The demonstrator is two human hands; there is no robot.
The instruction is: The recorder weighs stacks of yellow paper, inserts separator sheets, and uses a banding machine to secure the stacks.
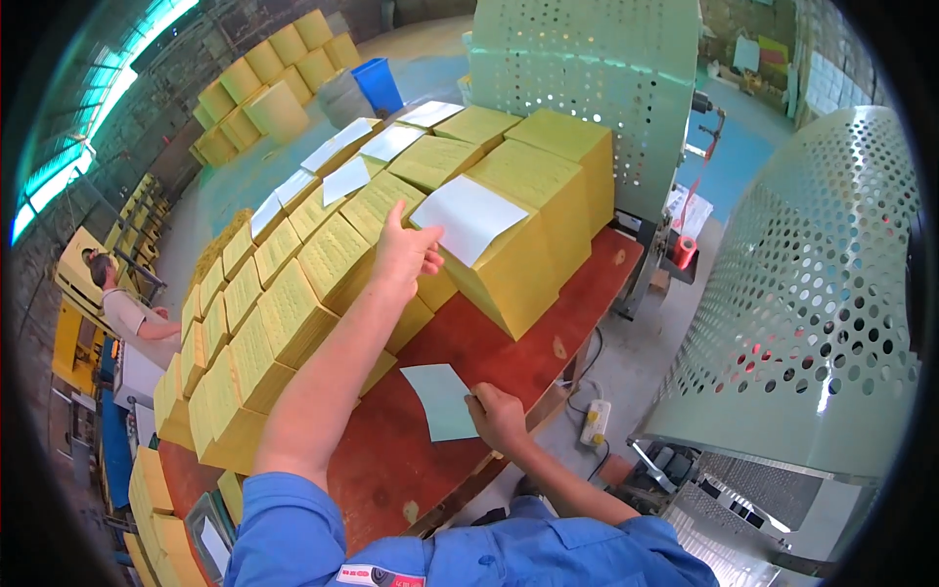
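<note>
At the far left, another person in a light shirt (132,315) is beside a workbench. Near them, many yellow paper stacks (289,311) stand in rows on the left side of a red table (377,474). Far behind, big yellow rolls (262,83) are piled up on the floor, with a blue bin (378,86) just to their right. A few small white sheets (345,179) lie on top of the far stacks. The left hand (409,252) reaches out over the stacks with its fingers loose and a little bent; it does not seem to hold anything. Its fingers are by the left edge of a bigger white sheet (469,217) on top of a tall yellow stack, and I can't tell if they touch it. Nearer, a pale green sheet (438,403) hangs over the red table. The right hand (499,417) pinches this sheet by its right edge, between thumb and bent fingers. To the right of the table, a white power strip (595,423) lies on the floor. A green machine (587,59) with little holes stands at the far end, and a round green cover (797,293) full of holes fills the right side.
</note>
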